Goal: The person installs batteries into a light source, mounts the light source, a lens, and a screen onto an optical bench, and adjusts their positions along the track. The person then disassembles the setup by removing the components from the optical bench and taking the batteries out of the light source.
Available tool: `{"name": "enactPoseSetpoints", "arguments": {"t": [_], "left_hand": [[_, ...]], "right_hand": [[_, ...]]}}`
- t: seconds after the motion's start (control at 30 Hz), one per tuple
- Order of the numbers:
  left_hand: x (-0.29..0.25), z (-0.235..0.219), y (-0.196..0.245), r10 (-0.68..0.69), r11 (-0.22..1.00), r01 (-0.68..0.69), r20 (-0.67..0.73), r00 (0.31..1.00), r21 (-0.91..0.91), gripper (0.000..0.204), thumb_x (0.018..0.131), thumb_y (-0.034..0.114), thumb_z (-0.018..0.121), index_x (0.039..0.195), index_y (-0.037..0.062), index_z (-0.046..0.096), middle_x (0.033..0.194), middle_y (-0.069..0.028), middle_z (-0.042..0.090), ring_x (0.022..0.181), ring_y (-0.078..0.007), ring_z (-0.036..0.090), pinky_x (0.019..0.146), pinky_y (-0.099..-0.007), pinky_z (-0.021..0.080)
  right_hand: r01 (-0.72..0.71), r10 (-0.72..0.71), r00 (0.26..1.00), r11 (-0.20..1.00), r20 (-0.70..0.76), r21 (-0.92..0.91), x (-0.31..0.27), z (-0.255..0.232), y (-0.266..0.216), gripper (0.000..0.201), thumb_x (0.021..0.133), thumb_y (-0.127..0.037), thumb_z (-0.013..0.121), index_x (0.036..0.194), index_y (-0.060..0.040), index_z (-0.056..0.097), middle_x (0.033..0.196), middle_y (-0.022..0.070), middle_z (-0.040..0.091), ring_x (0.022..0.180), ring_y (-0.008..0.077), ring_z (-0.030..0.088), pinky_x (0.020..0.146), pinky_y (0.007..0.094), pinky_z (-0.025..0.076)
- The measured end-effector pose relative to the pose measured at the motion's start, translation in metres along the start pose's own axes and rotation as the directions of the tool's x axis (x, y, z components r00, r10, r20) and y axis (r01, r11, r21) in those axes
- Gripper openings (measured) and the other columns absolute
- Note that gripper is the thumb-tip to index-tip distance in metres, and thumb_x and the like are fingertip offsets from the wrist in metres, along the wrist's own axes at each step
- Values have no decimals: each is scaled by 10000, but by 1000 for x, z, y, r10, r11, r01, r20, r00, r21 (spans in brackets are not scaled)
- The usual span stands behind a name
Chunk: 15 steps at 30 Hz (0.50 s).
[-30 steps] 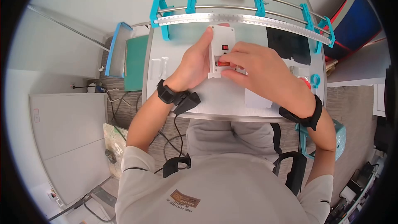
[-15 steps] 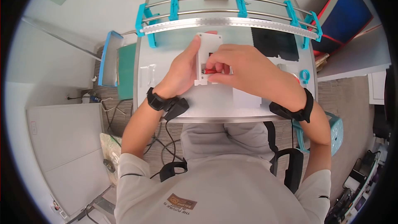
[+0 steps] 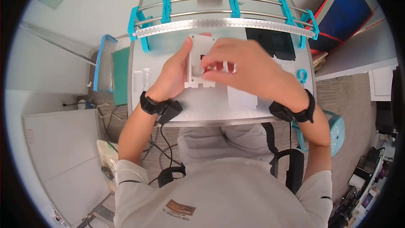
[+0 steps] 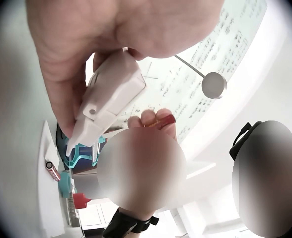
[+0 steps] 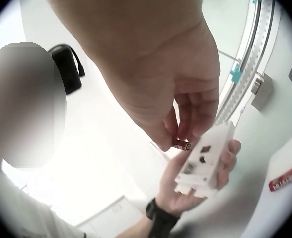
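Observation:
My left hand (image 3: 172,75) grips a white plastic box (image 3: 201,45) by its long sides, thumb along the left edge. On the box face are a small red-and-black switch (image 5: 205,148) and a recessed compartment (image 3: 196,71) near the lower end. Between thumb and fingertips, my right hand (image 3: 251,65) pinches a red battery (image 5: 182,145). The right wrist view shows that battery just off the box, its end toward the face. In the left wrist view the battery (image 4: 167,121) is beyond the box, apart from it.
A teal-bracketed rail frame with a metal ruler (image 3: 185,25) spans the table behind the box. Another red battery (image 5: 288,177) lies at the right. A black sheet (image 3: 270,40), a teal ring (image 3: 302,75) and a clear plastic tray (image 3: 141,79) lie about; a white piece (image 3: 242,98) lies near the front.
The right fingers were down in the compartment at the red battery; they have now lifted it out and away. The left hand keeps holding the box. The head view has shifted.

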<state>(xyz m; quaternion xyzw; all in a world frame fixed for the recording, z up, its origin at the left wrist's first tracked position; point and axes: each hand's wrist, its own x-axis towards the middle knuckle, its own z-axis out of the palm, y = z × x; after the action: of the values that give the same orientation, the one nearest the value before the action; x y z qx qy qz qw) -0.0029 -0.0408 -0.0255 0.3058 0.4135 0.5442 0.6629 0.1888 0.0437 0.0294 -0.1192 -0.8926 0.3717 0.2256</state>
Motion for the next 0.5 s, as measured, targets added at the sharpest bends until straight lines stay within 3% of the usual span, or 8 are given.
{"name": "enactPoseSetpoints", "arguments": {"t": [0.03, 0.1, 0.17, 0.23, 0.27, 0.5], "left_hand": [[0, -1, -1, -1, 1000, 1, -8, 1000, -15, 652, 1101, 557, 308, 1542, 82, 371, 1296, -138, 633, 1143, -241, 662, 922, -385, 574], [2, -6, -2, -1, 996, 6, 63, 998, -87, 653, 1100, 554, 306, 1537, 72, 371, 1311, -168, 627, 1126, -283, 684, 917, -422, 590], [4, -11, -2, 7, 991, 6, 96, 995, -135, 647, 1099, 537, 324, 1521, 50, 384, 1293, -190, 631, 1117, -330, 697, 932, -456, 597], [6, -12, -5, 13, 985, 1, 76, 997, -171, 636, 1098, 522, 348, 1496, 31, 411, 1261, -193, 643, 1107, -347, 700, 956, -458, 593], [5, -11, -4, 1, 987, 10, 68, 998, -159, 653, 1087, 540, 358, 1513, 48, 418, 1186, -161, 657, 1118, -328, 685, 958, -481, 577], [6, -12, -4, -16, 989, 28, 79, 997, -146, 642, 1088, 527, 374, 1510, 45, 421, 1176, -159, 660, 1109, -316, 688, 958, -481, 580]], "right_hand": [[-5, 5, 1000, 1000, 16, 3, -3, -7, -4, 158, 867, -105, 769, 1018, -64, 751, 899, 60, 675, 734, 198, 648, 637, 316, 518], [-190, 192, 980, 980, -42, 55, -14, -23, -11, 151, 871, -86, 766, 1018, -51, 752, 912, 64, 692, 740, 186, 652, 635, 306, 519], [-222, 225, 973, 973, 45, -66, -31, -29, -14, 173, 866, -75, 767, 1035, -39, 750, 916, 81, 699, 775, 220, 662, 657, 319, 527], [-42, 62, 997, 948, 55, -314, -56, -19, -4, 186, 851, -69, 774, 1032, -35, 750, 916, 98, 697, 832, 259, 669, 693, 347, 539], [-26, 56, 996, 926, 71, -377, -67, -13, -2, 156, 856, -78, 748, 1004, -32, 727, 941, 97, 695, 874, 273, 680, 736, 387, 562], [116, -66, 991, 845, 113, -522, -85, 10, 18, 193, 831, -51, 736, 1016, -15, 698, 996, 92, 689, 901, 270, 671, 743, 375, 566]]}}
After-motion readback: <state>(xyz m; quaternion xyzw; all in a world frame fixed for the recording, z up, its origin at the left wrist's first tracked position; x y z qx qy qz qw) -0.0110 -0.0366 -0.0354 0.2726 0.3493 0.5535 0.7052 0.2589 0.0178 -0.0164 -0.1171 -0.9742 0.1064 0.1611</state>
